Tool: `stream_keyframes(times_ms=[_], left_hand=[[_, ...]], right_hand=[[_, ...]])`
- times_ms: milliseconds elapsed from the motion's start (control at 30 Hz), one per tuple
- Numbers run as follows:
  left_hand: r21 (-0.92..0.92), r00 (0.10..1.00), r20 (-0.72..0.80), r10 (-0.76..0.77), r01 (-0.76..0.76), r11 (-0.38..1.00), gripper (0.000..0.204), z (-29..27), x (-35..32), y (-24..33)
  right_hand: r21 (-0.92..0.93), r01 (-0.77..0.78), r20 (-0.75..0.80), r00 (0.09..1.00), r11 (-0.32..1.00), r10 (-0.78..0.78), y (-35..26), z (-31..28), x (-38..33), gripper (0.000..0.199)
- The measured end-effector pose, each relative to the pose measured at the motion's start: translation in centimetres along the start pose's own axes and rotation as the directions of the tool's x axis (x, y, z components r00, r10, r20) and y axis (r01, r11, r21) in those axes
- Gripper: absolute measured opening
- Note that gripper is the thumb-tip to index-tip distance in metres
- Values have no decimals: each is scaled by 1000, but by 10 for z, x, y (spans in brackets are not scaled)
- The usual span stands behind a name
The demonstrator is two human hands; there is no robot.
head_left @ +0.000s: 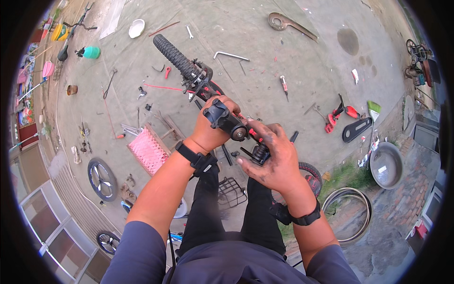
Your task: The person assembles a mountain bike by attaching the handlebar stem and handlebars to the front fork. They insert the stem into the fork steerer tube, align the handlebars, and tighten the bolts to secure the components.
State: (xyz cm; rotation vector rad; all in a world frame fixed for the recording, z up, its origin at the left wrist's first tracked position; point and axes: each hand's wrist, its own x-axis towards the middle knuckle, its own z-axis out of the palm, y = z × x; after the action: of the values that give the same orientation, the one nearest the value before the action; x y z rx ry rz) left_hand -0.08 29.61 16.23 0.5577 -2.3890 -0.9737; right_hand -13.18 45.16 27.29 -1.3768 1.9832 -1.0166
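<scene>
A bicycle frame with black and red parts stands in front of me, its knobby front tyre turned toward the far left. My left hand is wrapped round the black handlebar stem at the top of the frame; some of its fingers are hidden behind it. Just to the right, my right hand curls loosely about a black coiled part, likely a shock spring. The thumb lies on its near side, and the index finger reaches toward a red piece. The rear wheel shows beyond my right wrist.
Tools lie on the ground: a spanner, a hex key, a screwdriver and a large ring-ended tool. A pink-topped stool is left, a wire rack by my legs. At right are a basin and tyres.
</scene>
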Motion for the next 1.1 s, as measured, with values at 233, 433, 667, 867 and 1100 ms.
stream_keyframes(times_ms=[233, 433, 667, 867, 1100], left_hand=[[34, 997, 54, -61, 59, 998, 44, -16, -1, 10], [273, 992, -50, -119, 128, 953, 55, -71, -27, 18], [198, 864, -27, -502, 497, 845, 46, -71, -17, -15], [256, 938, 9, -346, 333, 908, 36, -66, -2, -31], [320, 952, 99, -290, 245, 915, 34, -70, 20, -27]], right_hand=[[177, -75, 76, 995, 981, 62, -3, 20, 6, 82], [28, -108, -108, 988, 994, 111, 0, 41, 11, 63], [-160, -110, -95, 991, 981, 96, -8, 41, 14, 57], [-197, -42, -94, 995, 980, 23, -8, 43, 10, 58], [-169, -77, -63, 996, 983, 67, -13, 44, 10, 58]])
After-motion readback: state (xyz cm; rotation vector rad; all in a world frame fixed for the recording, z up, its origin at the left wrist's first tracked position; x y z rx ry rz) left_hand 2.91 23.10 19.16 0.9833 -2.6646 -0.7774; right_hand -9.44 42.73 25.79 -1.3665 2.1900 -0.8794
